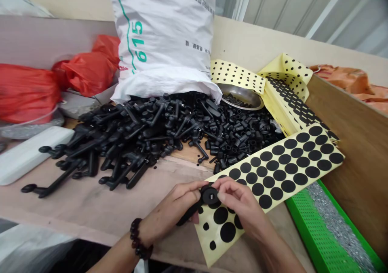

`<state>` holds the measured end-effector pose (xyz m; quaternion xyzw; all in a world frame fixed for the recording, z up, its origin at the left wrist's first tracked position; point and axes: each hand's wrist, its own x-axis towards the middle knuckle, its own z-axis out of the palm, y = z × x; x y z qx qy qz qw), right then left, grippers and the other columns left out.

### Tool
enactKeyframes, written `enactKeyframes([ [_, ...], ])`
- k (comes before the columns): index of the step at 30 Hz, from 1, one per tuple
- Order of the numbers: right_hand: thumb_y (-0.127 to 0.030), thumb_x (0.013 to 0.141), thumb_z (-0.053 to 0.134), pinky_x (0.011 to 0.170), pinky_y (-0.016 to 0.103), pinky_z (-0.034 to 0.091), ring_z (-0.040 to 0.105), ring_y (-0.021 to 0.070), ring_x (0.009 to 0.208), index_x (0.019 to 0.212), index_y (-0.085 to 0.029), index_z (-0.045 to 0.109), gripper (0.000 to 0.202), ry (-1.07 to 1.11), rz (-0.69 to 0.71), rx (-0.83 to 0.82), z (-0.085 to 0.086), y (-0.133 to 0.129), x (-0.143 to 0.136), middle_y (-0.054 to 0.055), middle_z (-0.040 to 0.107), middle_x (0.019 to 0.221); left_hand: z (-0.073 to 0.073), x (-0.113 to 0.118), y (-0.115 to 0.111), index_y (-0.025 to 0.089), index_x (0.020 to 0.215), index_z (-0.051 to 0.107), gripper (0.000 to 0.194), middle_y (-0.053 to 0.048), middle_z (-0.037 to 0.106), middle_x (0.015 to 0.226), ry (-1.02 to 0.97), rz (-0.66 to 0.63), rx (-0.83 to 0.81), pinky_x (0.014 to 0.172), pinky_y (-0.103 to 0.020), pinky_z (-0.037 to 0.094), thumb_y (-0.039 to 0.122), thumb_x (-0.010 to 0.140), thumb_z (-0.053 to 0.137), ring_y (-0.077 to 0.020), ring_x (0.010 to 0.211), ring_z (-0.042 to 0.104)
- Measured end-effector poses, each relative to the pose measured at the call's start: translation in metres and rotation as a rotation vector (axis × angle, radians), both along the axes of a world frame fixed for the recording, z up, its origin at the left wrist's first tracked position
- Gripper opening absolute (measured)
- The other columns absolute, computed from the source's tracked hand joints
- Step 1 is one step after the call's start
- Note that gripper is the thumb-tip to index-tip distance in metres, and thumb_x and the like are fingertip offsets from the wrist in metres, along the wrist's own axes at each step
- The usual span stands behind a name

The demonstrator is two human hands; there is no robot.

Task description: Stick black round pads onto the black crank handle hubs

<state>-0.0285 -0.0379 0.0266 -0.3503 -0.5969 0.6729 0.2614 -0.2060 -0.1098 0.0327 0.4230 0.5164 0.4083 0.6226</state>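
A black plastic part with a round end and a small metal insert [211, 196] is held over a pale yellow sheet of black round stickers [280, 160]. My left hand [178, 202], with a dark bead bracelet at the wrist, is closed around this part from the left. My right hand [239, 200] has its fingers bent and pinched at the right edge of the round end; whether a sticker is between them cannot be made out. Round stickers of several sizes remain on the sheet under both hands.
Behind lie heaped black crank-like parts [121, 139] and short black sleeves [239, 131], below a white sack [166, 34]. A metal bowl [254, 103] stands behind the sleeves. Red bags [27, 93] are left; a green basket [318, 224] of metal pieces and a wooden board [357, 152] are right.
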Motion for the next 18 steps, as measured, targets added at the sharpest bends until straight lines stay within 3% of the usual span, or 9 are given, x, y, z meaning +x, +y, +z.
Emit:
enactKeyframes([
  [10,-0.023,0.074,0.060,0.073,0.026,0.044,0.055,0.0173,0.086,0.065,-0.018,0.057,0.011,-0.054,0.022,0.076,0.001,0.000,0.000,0.005,0.056,0.093,-0.007,0.001,-0.001,0.018,0.120,0.056,0.037,0.001,0.060,0.076,0.044,-0.024,0.033,0.057,-0.022,0.040,0.026,0.086,0.043,-0.0120,0.062,0.050],
  [15,-0.023,0.073,0.060,0.072,0.027,0.046,0.056,0.0180,0.085,0.064,-0.018,0.058,0.010,-0.062,0.013,0.110,0.000,-0.001,-0.003,0.005,0.057,0.091,-0.013,0.004,0.000,0.015,0.120,0.054,0.041,0.004,0.053,0.064,0.108,-0.011,0.029,0.047,-0.019,0.034,0.035,0.084,0.050,-0.0093,0.052,0.045],
  [18,-0.020,0.071,0.059,0.068,0.027,0.046,0.056,0.0171,0.080,0.060,-0.018,0.056,0.011,-0.080,-0.009,0.192,-0.002,-0.002,-0.006,0.005,0.057,0.085,-0.013,0.009,-0.001,0.015,0.118,0.055,0.038,0.004,0.055,0.067,0.102,0.032,0.044,0.046,-0.018,0.032,0.032,0.084,0.051,-0.0084,0.051,0.042],
])
